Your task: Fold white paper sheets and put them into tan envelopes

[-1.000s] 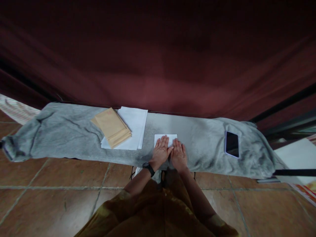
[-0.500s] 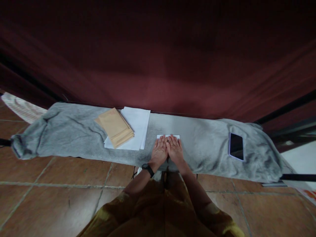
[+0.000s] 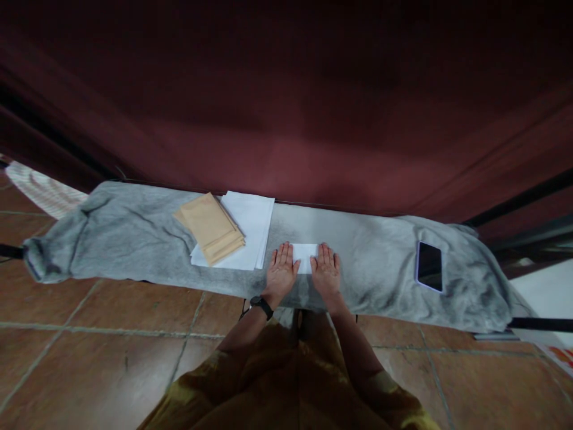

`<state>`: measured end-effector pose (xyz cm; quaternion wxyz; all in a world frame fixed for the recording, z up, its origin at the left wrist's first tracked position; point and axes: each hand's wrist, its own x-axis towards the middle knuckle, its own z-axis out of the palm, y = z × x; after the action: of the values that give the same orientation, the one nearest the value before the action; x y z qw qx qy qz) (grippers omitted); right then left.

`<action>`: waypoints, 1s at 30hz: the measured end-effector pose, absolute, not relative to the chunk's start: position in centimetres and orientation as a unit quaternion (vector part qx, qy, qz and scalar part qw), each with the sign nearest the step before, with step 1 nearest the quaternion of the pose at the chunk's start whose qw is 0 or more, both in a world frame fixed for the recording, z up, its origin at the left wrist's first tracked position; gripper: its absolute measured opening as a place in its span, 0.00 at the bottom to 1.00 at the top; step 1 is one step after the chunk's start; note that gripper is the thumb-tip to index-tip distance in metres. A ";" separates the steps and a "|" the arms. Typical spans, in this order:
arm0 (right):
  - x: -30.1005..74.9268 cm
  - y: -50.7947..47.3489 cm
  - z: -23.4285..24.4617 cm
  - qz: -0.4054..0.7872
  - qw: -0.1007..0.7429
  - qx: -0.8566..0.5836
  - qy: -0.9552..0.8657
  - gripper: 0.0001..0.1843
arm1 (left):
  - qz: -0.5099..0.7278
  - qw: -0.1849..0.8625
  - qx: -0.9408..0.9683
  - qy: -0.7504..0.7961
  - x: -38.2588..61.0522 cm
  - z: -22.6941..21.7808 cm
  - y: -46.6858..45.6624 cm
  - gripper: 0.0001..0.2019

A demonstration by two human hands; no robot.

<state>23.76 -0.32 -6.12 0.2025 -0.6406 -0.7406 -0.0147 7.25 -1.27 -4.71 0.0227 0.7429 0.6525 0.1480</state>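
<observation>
A small white piece of paper (image 3: 305, 258), perhaps folded, lies on the grey blanket (image 3: 367, 257) in front of me. My left hand (image 3: 281, 272) rests flat on its left edge, fingers stretched out and pointing away from me. Flat on the right edge lies my right hand (image 3: 326, 272), its fingers also straight. Between the two hands the middle of the paper is visible; its side edges are covered by them. A dark watch (image 3: 262, 306) is on my left wrist.
To the left, several tan envelopes (image 3: 208, 224) lie stacked partly over larger white sheets (image 3: 253, 227). A phone (image 3: 430, 266) with a light purple edge sits toward the right end of the blanket. Behind rises a dark red cloth (image 3: 286, 137); tiled floor (image 3: 111, 364) shows below.
My hands have moved apart, left and right, from the middle of the white paper to its side edges. More of the paper now shows between them.
</observation>
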 end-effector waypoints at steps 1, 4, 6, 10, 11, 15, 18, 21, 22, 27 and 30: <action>23.8 -0.3 -6.2 -0.018 0.207 -0.642 -0.738 0.30 | 0.150 0.023 0.742 0.653 7.1 -4.8 -1.3 0.30; 24.0 -0.4 -6.3 -0.020 0.213 -0.645 -0.734 0.31 | 0.152 0.020 0.739 0.656 7.1 -4.7 -1.4 0.31; 24.0 -0.5 -6.2 -0.017 0.214 -0.645 -0.733 0.31 | 0.149 0.011 0.736 0.661 7.5 -4.5 -1.4 0.31; 24.0 -0.6 -6.0 -0.002 0.211 -0.641 -0.738 0.31 | 0.136 0.010 0.789 0.599 9.1 -3.8 -1.8 0.28; 24.0 -0.7 -5.9 0.002 0.207 -0.640 -0.740 0.31 | 0.131 0.017 0.810 0.571 9.6 -3.7 -1.9 0.28; 24.1 -0.8 -5.9 0.004 0.189 -0.641 -0.744 0.31 | 0.122 0.042 0.847 0.515 10.4 -3.4 -2.0 0.27; 24.2 -0.8 -5.9 -0.005 0.178 -0.639 -0.748 0.31 | 0.118 0.053 0.852 0.507 10.0 -3.3 -1.7 0.27; 24.2 -0.8 -6.0 -0.010 0.171 -0.640 -0.749 0.31 | 0.110 0.061 0.859 0.496 9.3 -3.2 -1.4 0.27; 24.2 -0.8 -6.0 -0.012 0.169 -0.642 -0.748 0.31 | 0.107 0.062 0.861 0.494 9.1 -3.1 -1.3 0.27; 24.2 -0.7 -5.9 -0.017 0.178 -0.642 -0.745 0.31 | 0.102 0.059 0.866 0.486 8.7 -3.2 -1.1 0.29; 24.2 -0.8 -5.8 -0.017 0.179 -0.642 -0.745 0.31 | 0.101 0.052 0.867 0.485 8.8 -3.4 -1.1 0.28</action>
<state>24.24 -0.81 -5.84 0.1788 -0.6420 -0.7453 -0.0166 8.77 -1.12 -3.41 0.0524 0.8671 0.4850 0.1006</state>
